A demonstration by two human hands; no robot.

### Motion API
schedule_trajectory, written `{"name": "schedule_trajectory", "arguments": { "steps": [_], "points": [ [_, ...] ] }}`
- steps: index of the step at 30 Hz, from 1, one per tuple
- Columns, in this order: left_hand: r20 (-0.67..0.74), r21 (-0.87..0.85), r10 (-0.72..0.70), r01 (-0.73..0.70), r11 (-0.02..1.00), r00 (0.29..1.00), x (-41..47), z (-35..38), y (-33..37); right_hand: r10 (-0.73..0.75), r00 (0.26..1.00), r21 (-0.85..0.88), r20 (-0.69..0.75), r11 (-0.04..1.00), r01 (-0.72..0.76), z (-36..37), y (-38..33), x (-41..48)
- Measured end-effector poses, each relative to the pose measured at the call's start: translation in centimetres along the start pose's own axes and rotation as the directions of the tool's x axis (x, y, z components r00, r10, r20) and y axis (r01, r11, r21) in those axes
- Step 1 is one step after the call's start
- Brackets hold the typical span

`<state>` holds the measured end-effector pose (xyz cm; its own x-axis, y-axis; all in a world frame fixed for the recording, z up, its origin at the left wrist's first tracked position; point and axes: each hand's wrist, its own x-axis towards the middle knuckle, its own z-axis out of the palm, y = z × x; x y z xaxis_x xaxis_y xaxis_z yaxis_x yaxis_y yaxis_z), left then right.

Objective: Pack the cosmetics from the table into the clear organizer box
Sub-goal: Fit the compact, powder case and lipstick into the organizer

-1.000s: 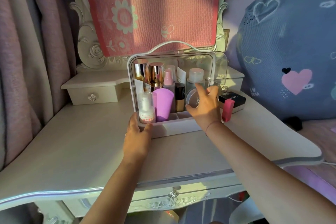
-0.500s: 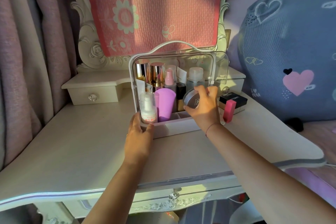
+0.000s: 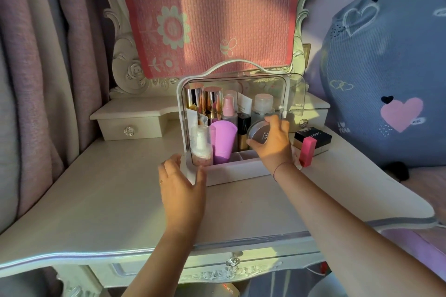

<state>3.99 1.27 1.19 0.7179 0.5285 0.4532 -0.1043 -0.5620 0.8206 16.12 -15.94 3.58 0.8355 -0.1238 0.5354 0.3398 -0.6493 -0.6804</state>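
Note:
The clear organizer box [image 3: 231, 172] with a white frame and handle stands on the dressing table, its transparent door [image 3: 295, 96] swung open to the right. Inside are gold-capped bottles, a pink pump bottle, a purple tube [image 3: 223, 142], a clear spray bottle [image 3: 200, 147] and several others. My right hand [image 3: 274, 143] grips a round compact [image 3: 257, 134], tilted on edge, inside the box's right half above the front compartments. My left hand [image 3: 181, 189] rests with relaxed fingers against the box's front left corner. A pink lipstick box [image 3: 307, 152] and a black box [image 3: 313, 138] stand on the table right of the organizer.
The white dressing table [image 3: 108, 200] has small drawer units at the back left [image 3: 130, 125] and back right. A mirror draped with a pink floral cloth [image 3: 212, 14] rises behind the box. Curtains hang at the left; a large blue heart-patterned cushion [image 3: 386, 75] lies at the right.
My right hand has tilted the compact and lifted it slightly inside the box. My left hand has stayed at the box's front left corner.

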Motion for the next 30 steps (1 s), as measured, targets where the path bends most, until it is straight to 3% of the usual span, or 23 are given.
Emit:
{"name": "schedule_trajectory", "arguments": {
  "steps": [2, 5, 7, 8, 12, 19, 25, 30],
  "points": [
    [-0.081, -0.007, 0.219, -0.220, 0.976, 0.972, -1.2, -0.2, 1.3, 0.016, 1.000, 0.013, 0.000, 1.000, -0.016, 0.0, 0.0, 0.2],
    [0.242, -0.060, 0.463, -0.463, 0.884, 0.852, -2.2, 1.5, 3.3, 0.032, 0.999, 0.029, 0.014, 0.999, -0.033, 0.0, 0.1, 0.4],
    [0.420, -0.005, 0.529, -0.580, 0.814, 0.738, -2.2, 3.4, 4.0, 0.054, 0.998, 0.042, 0.043, 0.998, -0.055, -0.1, 0.1, 0.6],
    [0.468, 0.036, 0.522, -0.605, 0.795, 0.713, -2.1, 4.4, 4.2, 0.065, 0.996, 0.042, 0.059, 0.997, -0.068, -0.2, 0.1, 0.7],
    [0.549, 0.174, 0.465, -0.639, 0.749, 0.694, -1.4, 6.3, 3.7, 0.067, 0.989, -0.032, 0.128, 0.997, -0.063, -1.4, 0.4, 1.6],
    [0.546, 0.139, 0.498, -0.659, 0.739, 0.674, -1.0, 6.3, 2.6, -0.050, 0.928, -0.267, 0.368, 0.951, 0.157, -3.1, 0.7, 2.6],
    [0.517, 0.080, 0.517, -0.639, 0.765, 0.683, -0.9, 5.6, 2.0, -0.133, 0.885, -0.391, 0.446, 0.861, 0.326, -4.5, 0.5, 3.4],
    [0.482, 0.046, 0.508, -0.600, 0.799, 0.714, -0.9, 5.3, 2.1, -0.171, 0.882, -0.452, 0.438, 0.806, 0.381, -4.8, 0.8, 2.7]
  ]
}}
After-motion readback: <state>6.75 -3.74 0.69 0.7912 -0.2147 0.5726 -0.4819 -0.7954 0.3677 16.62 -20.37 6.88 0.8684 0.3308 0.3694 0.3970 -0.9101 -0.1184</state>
